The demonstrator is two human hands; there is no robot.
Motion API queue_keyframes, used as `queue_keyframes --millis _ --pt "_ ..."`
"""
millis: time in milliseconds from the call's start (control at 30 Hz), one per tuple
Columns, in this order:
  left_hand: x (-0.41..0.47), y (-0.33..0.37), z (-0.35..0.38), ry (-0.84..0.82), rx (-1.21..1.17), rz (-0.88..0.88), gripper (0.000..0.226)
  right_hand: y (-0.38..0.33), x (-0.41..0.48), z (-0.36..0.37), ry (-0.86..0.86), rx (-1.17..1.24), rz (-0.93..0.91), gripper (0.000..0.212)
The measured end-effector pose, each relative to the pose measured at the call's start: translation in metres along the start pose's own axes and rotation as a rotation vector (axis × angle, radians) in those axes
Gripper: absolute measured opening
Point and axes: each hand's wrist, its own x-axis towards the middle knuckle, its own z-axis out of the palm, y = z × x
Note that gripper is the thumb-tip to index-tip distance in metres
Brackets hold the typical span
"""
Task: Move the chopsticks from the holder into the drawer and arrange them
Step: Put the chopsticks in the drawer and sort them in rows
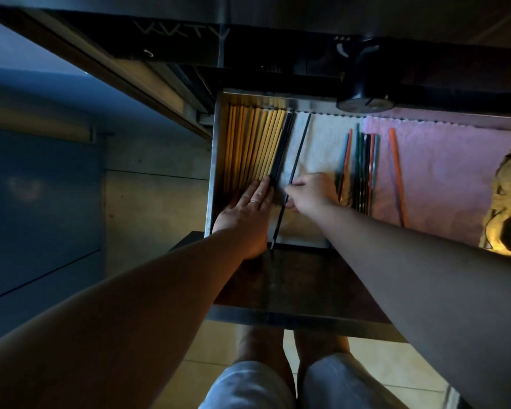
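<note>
Drawer (214,160): pulled open, lined with a white cloth (319,143) on the left and a pink cloth (443,172) on the right.
Yellow chopsticks (248,149): packed side by side along the drawer's left wall, their long axes running from the front edge to the back edge.
Black chopsticks (282,149): a tight bundle touching the right side of the yellow ones, lying the same way.
Single black chopstick (300,149): on the white cloth just beside the bundle, slanted, with its far end leaning right toward the back edge and its near end at the front edge.
Left hand (245,208): fingers straight and close together, lying flat on the near ends of the yellow chopsticks; it wears a ring (253,201).
Right hand (310,194): fingers curled, tips pinching the single black chopstick partway along.
Coloured chopsticks (363,166): a loose group mid-drawer, running front to back.
Orange chopstick (396,169): alone on the pink cloth, slightly slanted.
</note>
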Motion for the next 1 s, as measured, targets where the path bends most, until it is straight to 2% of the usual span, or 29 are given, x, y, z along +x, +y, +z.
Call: queue_keyframes --millis 233,400,500,600,700,800,900,1000 --pt "-0.001 -0.002 -0.001 0.0 -0.016 0.01 0.095 -0.007 0.011 0.01 -0.068 0.097 0.066 0.007" --pt "-0.001 -0.002 0.0 -0.005 0.001 0.011 0.097 -0.006 0.011 0.012 -0.107 0.166 0.059 0.024" --pt "-0.002 -0.003 0.001 0.053 0.015 -0.011 0.098 -0.003 0.013 0.012 -0.079 0.182 0.076 0.017" --pt "0.0 -0.002 0.001 0.081 -0.021 -0.089 0.096 0.003 0.017 0.014 0.004 0.127 0.05 0.022" --pt "0.002 0.001 0.0 0.011 -0.071 -0.121 0.095 0.006 0.017 0.018 -0.027 0.187 0.057 0.024" --pt "0.002 0.003 -0.002 0.012 -0.067 -0.13 0.094 0.005 0.013 0.014 -0.072 0.291 0.104 0.022" --pt "0.0 0.01 -0.001 0.08 -0.005 -0.108 0.088 0.006 0.004 0.0 -0.088 0.277 0.108 0.018" --pt "0.0 0.023 0.0 0.1 0.024 -0.041 0.082 0.018 -0.002 -0.021 -0.059 0.173 0.023 0.011"
